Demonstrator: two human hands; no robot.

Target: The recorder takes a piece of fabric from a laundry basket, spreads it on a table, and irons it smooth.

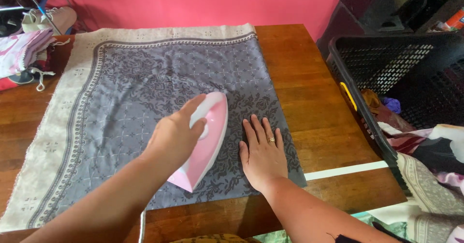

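Head view, left to right: patterned grey cloth, thin and limp, spread over the wooden table toward its left edge. Left hand closed around the handle of the pink iron (rigid, probably weighty, hot underneath; handle only). Right hand flat, fingers spread, holding nothing, pinning the cloth near the front edge.

Pink-white iron flat on grey patterned cloth, spread across wooden table, beige border.
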